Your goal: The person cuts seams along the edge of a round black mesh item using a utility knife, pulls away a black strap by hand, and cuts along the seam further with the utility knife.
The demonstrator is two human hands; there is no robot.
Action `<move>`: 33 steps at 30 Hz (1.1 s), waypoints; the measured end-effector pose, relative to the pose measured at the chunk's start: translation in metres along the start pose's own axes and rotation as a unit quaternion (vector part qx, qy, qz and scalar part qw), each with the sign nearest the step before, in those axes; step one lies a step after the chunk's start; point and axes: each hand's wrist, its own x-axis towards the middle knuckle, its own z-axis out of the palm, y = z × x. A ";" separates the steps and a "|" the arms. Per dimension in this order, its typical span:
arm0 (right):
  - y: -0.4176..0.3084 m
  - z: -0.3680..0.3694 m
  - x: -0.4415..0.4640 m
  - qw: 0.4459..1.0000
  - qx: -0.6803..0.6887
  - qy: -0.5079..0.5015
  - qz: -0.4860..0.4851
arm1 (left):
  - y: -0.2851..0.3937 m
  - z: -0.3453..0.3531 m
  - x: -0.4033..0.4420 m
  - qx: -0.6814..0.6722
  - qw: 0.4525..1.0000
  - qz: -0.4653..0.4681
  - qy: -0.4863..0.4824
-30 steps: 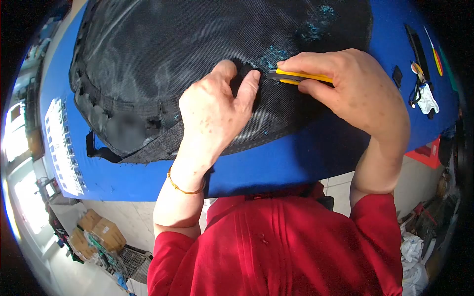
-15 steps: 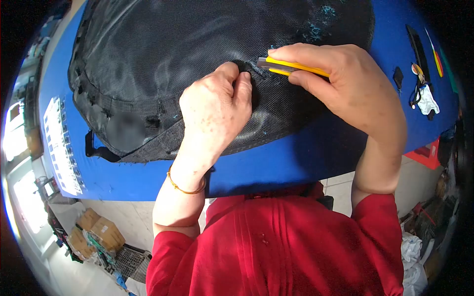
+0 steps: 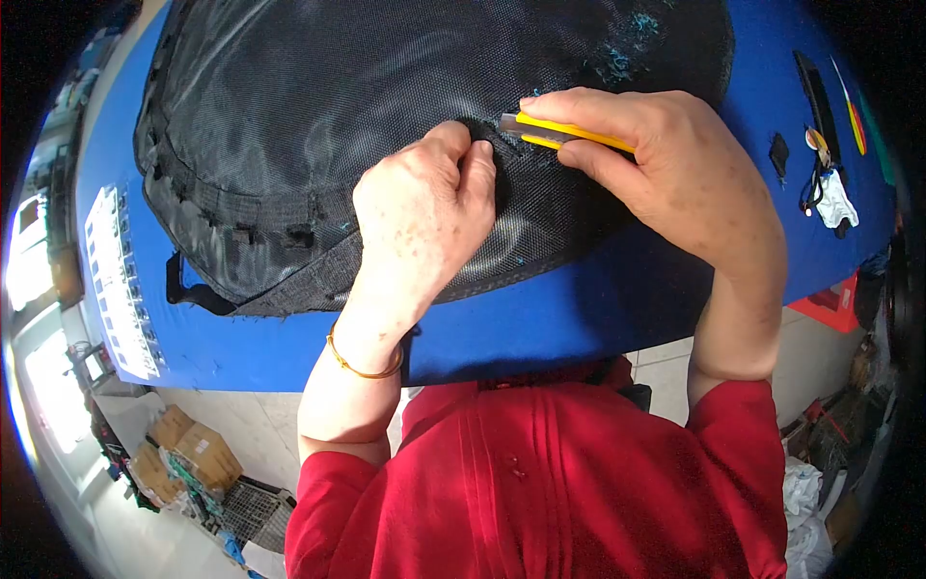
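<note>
A large black woven fabric bag [image 3: 289, 116] lies across the blue table. My left hand [image 3: 424, 198] is closed, its thumb and fingers pinching a fold of the bag's fabric near the middle. In my right hand [image 3: 666, 159] is a yellow utility knife [image 3: 569, 130], its blade pointing left at the fabric just beside my left fingertips. Frayed turquoise threads [image 3: 617, 63] cling to the bag above and right of the knife. The exact contact between blade and fabric is too small to tell.
On the right of the blue table [image 3: 502, 338] lie a small black fabric piece [image 3: 778, 154], a white crumpled item [image 3: 834, 201], a dark strip [image 3: 815, 101] and a yellow-red handled tool [image 3: 855, 125]. Cardboard boxes [image 3: 203, 454] stand on the floor at lower left.
My right hand and the knife have shifted slightly left. My left hand keeps its pinch on the fabric, moved very slightly to the right.
</note>
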 end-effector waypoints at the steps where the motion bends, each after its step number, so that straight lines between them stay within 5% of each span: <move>1: 0.001 0.002 -0.001 1.000 -0.002 0.018 -0.004 | 0.000 0.000 0.000 0.001 1.000 0.004 0.004; 33: -0.001 0.007 -0.001 1.000 -0.015 0.013 0.002 | -0.002 0.000 0.000 0.001 1.000 0.005 0.006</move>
